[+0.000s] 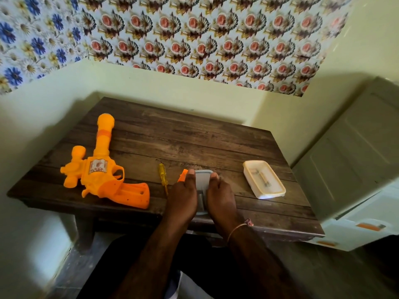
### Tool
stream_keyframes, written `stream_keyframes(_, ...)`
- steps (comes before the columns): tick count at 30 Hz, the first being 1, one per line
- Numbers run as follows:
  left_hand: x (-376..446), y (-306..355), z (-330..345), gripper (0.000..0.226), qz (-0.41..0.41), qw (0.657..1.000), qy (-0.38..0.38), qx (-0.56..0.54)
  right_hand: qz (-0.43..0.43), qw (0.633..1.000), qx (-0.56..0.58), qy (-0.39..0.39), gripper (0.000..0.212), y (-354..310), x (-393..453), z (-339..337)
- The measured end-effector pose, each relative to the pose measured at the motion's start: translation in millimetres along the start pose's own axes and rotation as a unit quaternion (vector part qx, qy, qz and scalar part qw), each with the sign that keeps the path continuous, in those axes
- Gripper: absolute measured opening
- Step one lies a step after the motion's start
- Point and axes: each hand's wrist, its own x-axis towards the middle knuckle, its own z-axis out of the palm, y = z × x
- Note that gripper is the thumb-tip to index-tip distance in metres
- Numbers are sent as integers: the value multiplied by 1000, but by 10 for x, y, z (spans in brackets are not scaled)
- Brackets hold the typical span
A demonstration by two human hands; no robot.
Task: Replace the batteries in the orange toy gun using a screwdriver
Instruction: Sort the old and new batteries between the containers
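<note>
My left hand [183,196] and right hand [220,196] lie side by side on the small grey box [203,175] at the table's [194,134] near edge, fingers laid fairly straight over its top and sides, pressing rather than clutching as far as I can see. The orange toy gun [103,169] rests on its side well to the left, grip cavity open. Its orange cover [182,175] sits just beside my left fingers, and the yellow screwdriver [163,178] lies between cover and gun. I judge I am closing or opening this box of batteries. A cream tray [264,180] with what look like cells sits to the right. Next, I would need fresh cells seated in the grip.
</note>
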Motion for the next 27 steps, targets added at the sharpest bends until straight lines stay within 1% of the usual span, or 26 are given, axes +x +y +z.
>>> stream_keyframes(3, -15, -13, 29, 43, 14, 1000, 6, 15, 13, 1000, -6, -8, 53, 29, 11, -10)
stream_keyframes(6, 1, -11, 65, 40, -7, 1000, 4, -13, 42, 996, 67, -41, 48, 88, -9, -73)
stream_keyframes(7, 21, -18, 65, 43, -25, 999, 1, -30, 48, 992, 92, -68, 45, 94, -24, -128)
stream_keyframes(9, 73, -35, 41, 46, -52, 998, -3, -32, 59, 985, 110, -123, 29, 108, -84, -228)
stream_keyframes(10, 98, -40, 24, 49, -55, 998, -4, -29, 66, 983, 116, -127, 21, 118, -113, -258)
stream_keyframes(12, 145, -47, 10, 49, -56, 997, -4, -55, 82, 983, 139, -87, 14, 171, -106, -291)
stream_keyframes(15, 182, 5, 5, 41, -71, 985, -25, -153, 110, 974, 197, -16, 13, 125, 50, -384)
stream_keyframes(17, 206, 16, 18, 38, -61, 982, -25, -177, 127, 970, 205, 11, 10, 45, 263, -466)
stream_keyframes(20, 196, -8, 33, 36, -59, 977, -19, -205, 135, 970, 199, 30, 5, -39, 753, -475)
stream_keyframes(23, 181, -47, 77, 31, -43, 976, -20, -211, 123, 983, 133, 23, 19, -52, 1183, -384)
stream_keyframes(24, 189, -56, 89, 30, -40, 976, -19, -213, 120, 986, 116, 20, 19, -73, 1249, -356)
stream_keyframes(25, 202, -62, 96, 30, -36, 976, -17, -216, 118, 987, 111, 19, 19, -81, 1309, -323)
stream_keyframes(27, 242, -72, 88, 31, -36, 974, -14, -222, 123, 986, 111, 29, 29, -48, 1413, -233)
